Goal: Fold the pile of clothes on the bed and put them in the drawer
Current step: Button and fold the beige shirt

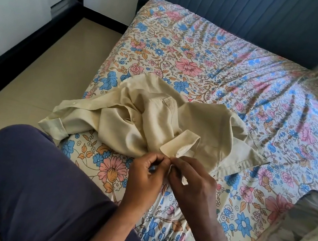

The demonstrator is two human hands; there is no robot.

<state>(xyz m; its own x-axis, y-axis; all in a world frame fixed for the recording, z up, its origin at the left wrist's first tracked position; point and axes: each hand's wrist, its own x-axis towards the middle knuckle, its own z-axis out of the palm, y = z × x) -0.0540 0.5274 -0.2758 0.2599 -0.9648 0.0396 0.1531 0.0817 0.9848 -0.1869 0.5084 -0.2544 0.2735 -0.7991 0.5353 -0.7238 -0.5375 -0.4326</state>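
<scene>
Cream fabric is pinched between both hands: the left hand (146, 173) and right hand (189, 183) grip the near edge of one crumpled shirt (153, 123), which lies unfolded on the floral bed (216, 62). Folding has barely begun, I judge; one folded grey garment (294, 223) sits at right. No drawer shows.

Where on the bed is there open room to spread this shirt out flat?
Bare sheet lies between the shirt and the headboard, widest there. Crowded: near right corner holds pillows; both hands work the near edge.
</scene>
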